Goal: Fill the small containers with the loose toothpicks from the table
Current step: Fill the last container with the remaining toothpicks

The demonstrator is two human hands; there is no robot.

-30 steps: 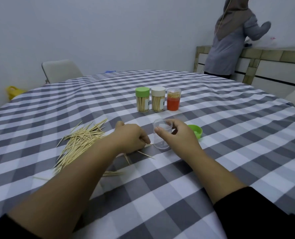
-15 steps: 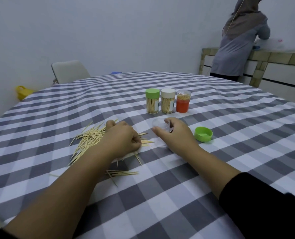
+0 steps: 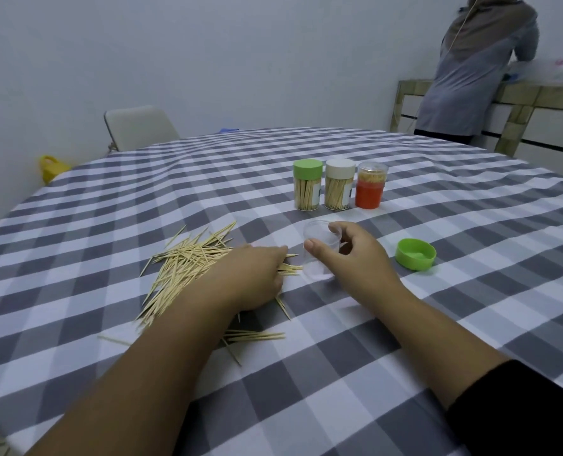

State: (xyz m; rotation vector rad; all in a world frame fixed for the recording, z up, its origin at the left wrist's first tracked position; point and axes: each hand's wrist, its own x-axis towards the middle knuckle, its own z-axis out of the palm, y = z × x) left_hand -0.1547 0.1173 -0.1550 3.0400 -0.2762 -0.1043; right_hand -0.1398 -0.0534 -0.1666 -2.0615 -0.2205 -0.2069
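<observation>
A pile of loose toothpicks (image 3: 188,268) lies on the checked tablecloth (image 3: 470,245), left of centre. My left hand (image 3: 250,278) rests on the pile's right end, fingers curled over toothpicks whose tips poke out toward a clear empty container (image 3: 319,255). My right hand (image 3: 352,255) holds that container upright, thumb on its near side and fingers behind it. Its green lid (image 3: 415,254) lies upside down to the right. A few more toothpicks (image 3: 257,335) lie near my left forearm.
Three filled containers stand in a row behind: green-capped (image 3: 307,184), white-capped (image 3: 339,184) and an orange one (image 3: 370,189) without a cap. A chair (image 3: 138,126) stands at the far side. A person (image 3: 477,67) stands at a counter at back right.
My left hand has slid from beside the container back onto the toothpick pile and curled over some. My right hand stays on the clear container. The view has shifted right.
</observation>
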